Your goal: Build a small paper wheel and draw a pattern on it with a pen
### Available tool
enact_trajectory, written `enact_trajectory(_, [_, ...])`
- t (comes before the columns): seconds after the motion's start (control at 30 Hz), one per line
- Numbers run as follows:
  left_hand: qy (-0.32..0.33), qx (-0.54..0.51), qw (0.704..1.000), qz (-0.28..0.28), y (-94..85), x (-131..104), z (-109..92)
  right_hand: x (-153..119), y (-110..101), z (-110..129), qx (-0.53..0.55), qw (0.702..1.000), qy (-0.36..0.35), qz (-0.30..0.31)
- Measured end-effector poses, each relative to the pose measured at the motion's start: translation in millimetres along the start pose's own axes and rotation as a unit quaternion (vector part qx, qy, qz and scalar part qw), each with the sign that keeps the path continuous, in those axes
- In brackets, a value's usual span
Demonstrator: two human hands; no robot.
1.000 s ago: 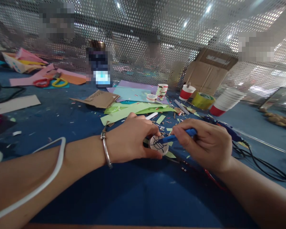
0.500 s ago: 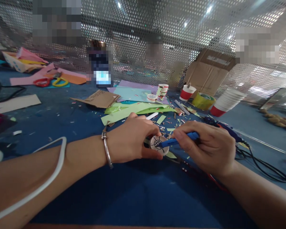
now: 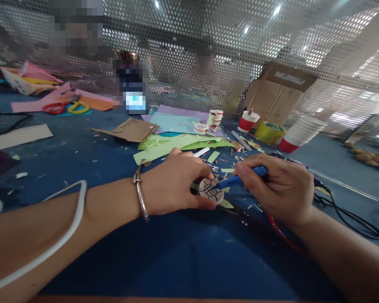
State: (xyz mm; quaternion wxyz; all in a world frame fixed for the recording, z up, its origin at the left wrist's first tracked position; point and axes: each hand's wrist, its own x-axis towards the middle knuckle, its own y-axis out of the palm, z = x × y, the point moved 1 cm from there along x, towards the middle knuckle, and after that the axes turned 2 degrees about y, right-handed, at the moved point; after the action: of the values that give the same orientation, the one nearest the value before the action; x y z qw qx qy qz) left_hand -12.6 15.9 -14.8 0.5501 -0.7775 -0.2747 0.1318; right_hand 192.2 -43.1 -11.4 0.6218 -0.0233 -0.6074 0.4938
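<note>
Between the thumb and fingers of my left hand [image 3: 177, 183] is a small round white disc [image 3: 210, 192], its face turned up toward me. Dark lines cross in a grid on that face, with short strokes running out to the rim. My right hand [image 3: 278, 185] is closed around a blue pen [image 3: 232, 182], whose tip points at the disc's upper right edge; I cannot tell whether it touches. Pale green paper scraps lie beside and under the disc. A silver bangle circles my left wrist.
Green and blue paper sheets [image 3: 177, 120] lie beyond my hands, near a brown cardboard piece [image 3: 132, 129]. Scissors [image 3: 77, 107] rest at the left. Stacked paper cups [image 3: 301, 132], yellow tape [image 3: 269, 132] and a red-white cup [image 3: 249, 122] stand right. Black cable [image 3: 350, 219] coils at the right.
The pen has moved from the disc's middle to its upper right edge, with my right hand shifting slightly right. More dark lines show on the disc. My left hand keeps its hold.
</note>
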Motion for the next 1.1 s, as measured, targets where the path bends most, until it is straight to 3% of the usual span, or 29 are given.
enact_trajectory(0.37, [-0.012, 0.022, 1.000, 0.010, -1.3, 1.5, -1.9, 0.6, -1.9, 2.3, -0.032, 0.999, 0.008, -0.014])
enact_trajectory(1.1, [0.011, 0.013, 1.000, -0.003, -1.1, -0.4, -0.4, 0.6, 2.1, 4.6, 0.010, 1.000, -0.015, -0.012])
